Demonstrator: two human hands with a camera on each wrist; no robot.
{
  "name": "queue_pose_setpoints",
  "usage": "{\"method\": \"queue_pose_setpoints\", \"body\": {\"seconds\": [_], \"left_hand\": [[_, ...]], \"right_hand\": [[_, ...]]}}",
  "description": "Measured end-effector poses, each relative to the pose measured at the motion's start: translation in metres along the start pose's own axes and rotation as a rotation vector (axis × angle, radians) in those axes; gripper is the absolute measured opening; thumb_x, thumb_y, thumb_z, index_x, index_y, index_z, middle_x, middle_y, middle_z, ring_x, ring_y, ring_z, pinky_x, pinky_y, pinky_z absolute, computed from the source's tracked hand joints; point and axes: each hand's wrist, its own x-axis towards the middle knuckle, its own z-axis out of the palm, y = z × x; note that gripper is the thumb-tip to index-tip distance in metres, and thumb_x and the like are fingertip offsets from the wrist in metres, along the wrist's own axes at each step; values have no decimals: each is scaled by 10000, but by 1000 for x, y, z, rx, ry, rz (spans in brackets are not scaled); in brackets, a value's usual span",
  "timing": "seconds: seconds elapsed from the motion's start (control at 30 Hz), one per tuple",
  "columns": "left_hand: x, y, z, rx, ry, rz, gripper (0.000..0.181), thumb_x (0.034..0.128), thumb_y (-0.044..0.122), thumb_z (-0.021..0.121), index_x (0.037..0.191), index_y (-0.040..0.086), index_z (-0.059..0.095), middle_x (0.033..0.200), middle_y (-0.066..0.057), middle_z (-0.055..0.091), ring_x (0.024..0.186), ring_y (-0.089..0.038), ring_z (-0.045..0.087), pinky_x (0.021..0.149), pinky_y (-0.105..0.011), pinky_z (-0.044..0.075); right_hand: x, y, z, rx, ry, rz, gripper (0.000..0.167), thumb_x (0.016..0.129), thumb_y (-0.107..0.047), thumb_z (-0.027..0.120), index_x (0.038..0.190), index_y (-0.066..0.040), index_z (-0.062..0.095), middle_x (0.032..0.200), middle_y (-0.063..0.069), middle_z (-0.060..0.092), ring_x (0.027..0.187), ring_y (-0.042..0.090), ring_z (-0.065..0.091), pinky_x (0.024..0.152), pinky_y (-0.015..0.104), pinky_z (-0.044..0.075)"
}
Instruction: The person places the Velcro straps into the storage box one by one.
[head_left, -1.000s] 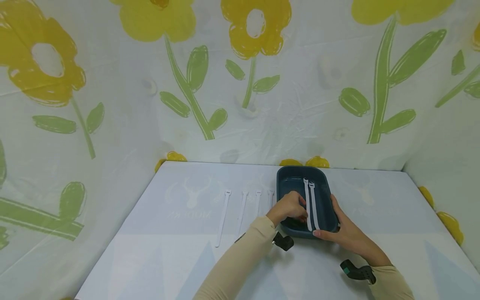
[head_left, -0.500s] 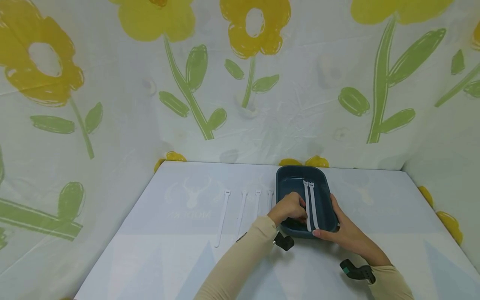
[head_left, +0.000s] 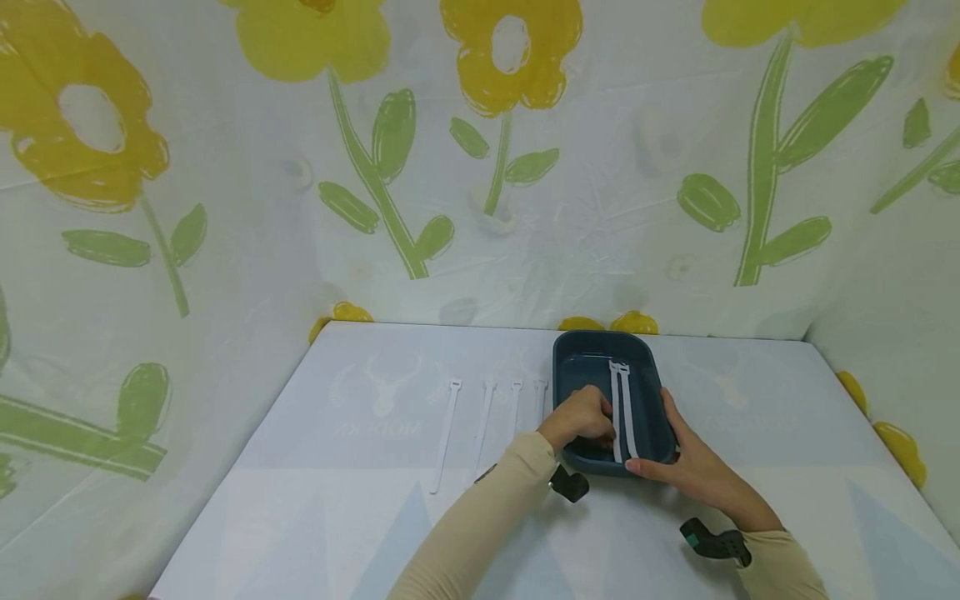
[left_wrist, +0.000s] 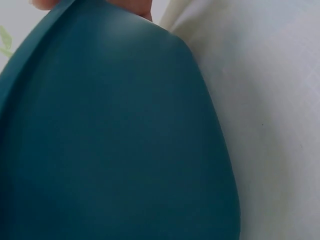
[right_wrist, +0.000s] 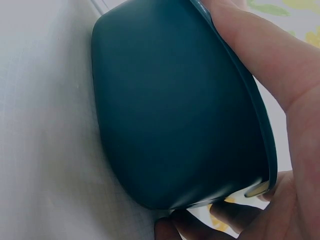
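A dark teal tray [head_left: 600,342] stands on the table, with two white cable ties lying lengthwise inside it. My left hand [head_left: 581,417] reaches into the tray over its left rim, with curled fingers at the left cable tie [head_left: 617,408]; it seems to pinch that tie, though the fingertips are partly hidden. Close beside lies the right cable tie [head_left: 627,412]. My right hand [head_left: 701,467] grips the tray's near right corner, thumb over the rim and fingers along the outer side. In both wrist views the tray's outer wall [left_wrist: 125,125] fills much of the picture.
Left of the tray, several white cable ties [head_left: 446,437] lie apart in a row on the white table [head_left: 300,517]; my left forearm covers parts of some. A flower-printed cloth [head_left: 600,208] encloses the table at the back and sides.
The left cable tie's head has shifted slightly right and nearer, coming up against the right tie's head. The left hand has barely moved; the right hand and tray look still.
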Motion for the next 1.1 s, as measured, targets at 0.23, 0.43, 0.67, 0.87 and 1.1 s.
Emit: {"method": "queue_pose_setpoints", "body": {"seconds": [0.23,0.43,0.67,0.87,1.1], "left_hand": [[-1,1,1,16,3,-17,272,866,86,813,1116,64,706,848,-67,732,737,-148,695,848,-293,587],[-1,1,1,-4,-9,-10,266,883,77,799,1127,48,696,793,-72,724,684,-156,708,867,-306,601],[-2,1,1,-26,-2,-6,233,881,68,798,1088,49,692,777,-70,722,658,-158,712,816,-291,609],[-3,1,1,-56,3,-6,207,879,64,798,1053,65,687,751,-62,716,640,-162,705,732,-264,596],[-6,0,-4,-145,-21,30,257,884,60,792,1121,61,692,750,-69,742,663,-179,740,747,-278,607]], "right_hand": [[-1,-2,0,-7,4,-9,1272,886,-380,787,1626,-217,-234,1713,298,-45,1523,625,119,1115,802,271],[-1,-2,0,-4,3,-1,1270,886,-382,787,1628,-210,-229,1712,301,-44,1523,624,121,1118,802,268],[0,-2,0,-6,6,2,1270,885,-384,788,1630,-200,-225,1712,303,-36,1524,618,128,1121,799,267],[0,-2,1,-6,4,13,1275,880,-392,792,1632,-187,-218,1711,304,-34,1522,617,132,1124,800,262],[-1,-3,1,-2,1,18,1270,883,-389,788,1632,-184,-217,1705,319,-21,1510,613,163,1118,790,292]]}}
